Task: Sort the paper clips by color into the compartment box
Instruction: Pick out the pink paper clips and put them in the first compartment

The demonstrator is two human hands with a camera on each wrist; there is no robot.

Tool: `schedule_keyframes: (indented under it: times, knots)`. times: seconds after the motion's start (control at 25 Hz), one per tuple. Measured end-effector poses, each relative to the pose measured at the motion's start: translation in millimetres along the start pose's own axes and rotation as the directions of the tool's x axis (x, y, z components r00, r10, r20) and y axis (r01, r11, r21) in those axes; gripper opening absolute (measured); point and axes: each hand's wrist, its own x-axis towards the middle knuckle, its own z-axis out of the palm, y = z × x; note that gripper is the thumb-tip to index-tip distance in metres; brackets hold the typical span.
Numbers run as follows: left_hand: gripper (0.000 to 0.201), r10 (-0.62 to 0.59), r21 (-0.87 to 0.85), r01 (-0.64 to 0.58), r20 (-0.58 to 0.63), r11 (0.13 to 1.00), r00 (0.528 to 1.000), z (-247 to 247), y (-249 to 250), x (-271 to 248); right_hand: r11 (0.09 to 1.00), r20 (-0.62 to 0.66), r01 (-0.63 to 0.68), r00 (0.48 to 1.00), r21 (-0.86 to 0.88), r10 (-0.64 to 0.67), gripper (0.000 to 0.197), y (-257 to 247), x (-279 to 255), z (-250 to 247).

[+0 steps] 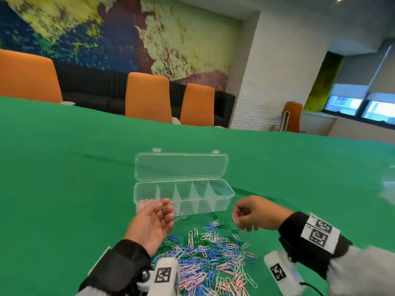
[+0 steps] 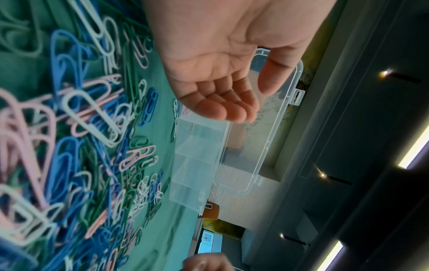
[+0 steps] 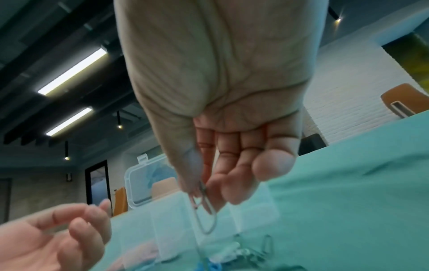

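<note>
A clear compartment box (image 1: 222,194) lies on the green cloth with its lid (image 1: 181,166) folded back. Several pink clips (image 1: 146,201) sit in its leftmost compartment. A mixed pile of paper clips (image 1: 213,253) in blue, pink, green and white is spread in front of the box. My left hand (image 1: 154,223) hovers palm up with relaxed fingers before the box's left end; its palm (image 2: 223,88) looks empty. My right hand (image 1: 252,214) hangs above the pile's far edge, thumb and forefinger pinching a pink clip and a pale one (image 3: 204,212).
The green cloth (image 1: 64,178) covers the whole table. Orange chairs (image 1: 147,97) stand beyond its far edge. A faint clear object (image 1: 388,184) lies at the right edge of view. A lone blue clip (image 1: 180,218) lies just in front of the box.
</note>
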Motion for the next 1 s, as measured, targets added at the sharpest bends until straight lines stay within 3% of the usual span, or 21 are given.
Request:
schedule_keyframes:
  times: [0.28, 0.52, 0.72, 0.88, 1.0]
  knots:
    - [0.018, -0.015, 0.025, 0.016, -0.039, 1.000, 0.999, -2, 4, -2, 0.908, -0.107, 0.176, 0.984, 0.380, -0.146, 0.010, -43, 25, -7]
    - [0.040, -0.031, 0.154, 0.019, 0.081, 0.988, 0.996, 1, 3, -4, 0.744, -0.156, 0.260, 0.966, 0.616, -0.209, 0.009, -66, 54, 11]
    - [0.041, -0.046, 0.170, 0.021, 0.148, 0.985, 0.988, 10, 7, -4, 0.711, -0.158, 0.290, 0.956, 0.641, -0.248, 0.015, -73, 72, 16]
    - [0.040, -0.064, 0.113, 0.050, 0.125, 0.992, 0.990, 13, 6, -5, 0.706, -0.149, 0.292, 0.954, 0.645, -0.259, 0.016, -72, 81, 27]
    - [0.037, -0.115, 0.070, 0.109, 0.093, 0.992, 0.989, 14, 4, -4, 0.700, -0.217, 0.380, 0.924, 0.605, -0.314, 0.009, -68, 85, 32]
